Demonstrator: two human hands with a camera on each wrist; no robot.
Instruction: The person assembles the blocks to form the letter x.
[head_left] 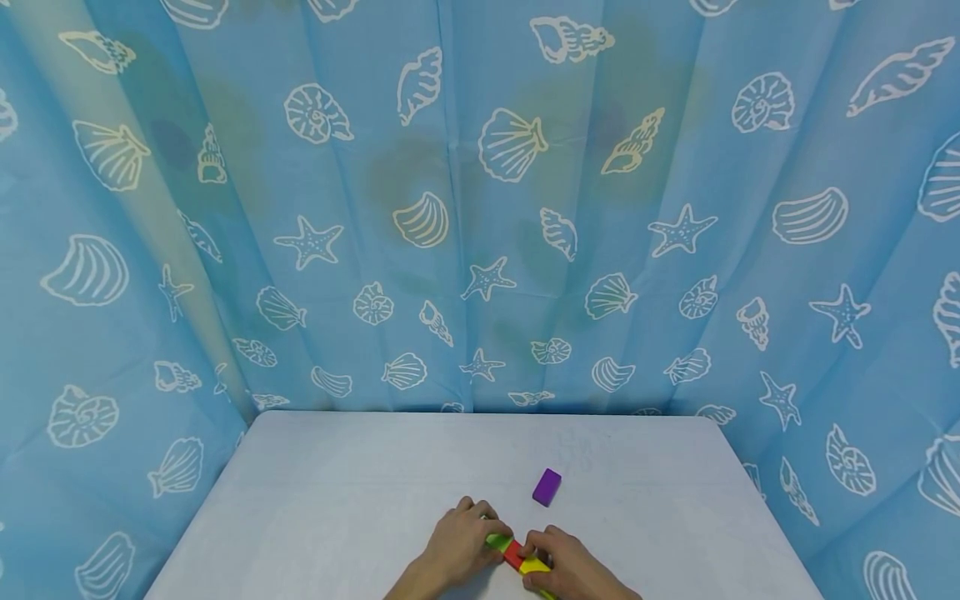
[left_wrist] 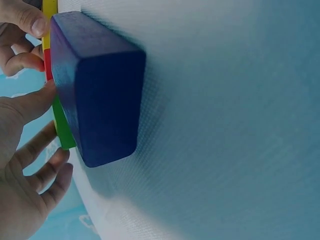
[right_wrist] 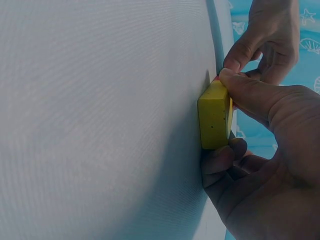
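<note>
On the white table, a green block (head_left: 498, 542), a red block (head_left: 513, 554) and a yellow block (head_left: 534, 566) form a slanting row, end to end. My left hand (head_left: 461, 540) pinches the green block between thumb and fingers, its thumb close to the red one. At the opposite end, my right hand (head_left: 576, 568) grips the yellow block (right_wrist: 214, 122), thumb on one side and fingers curled at the other. A dark blue block (left_wrist: 107, 102) looms large in the left wrist view, beside the row; the head view does not show it clearly.
A purple block (head_left: 547, 487) lies on the table beyond the hands. The white table (head_left: 337, 492) ends at a back edge, where a blue curtain (head_left: 465, 208) with white shell and starfish prints hangs around the back and sides.
</note>
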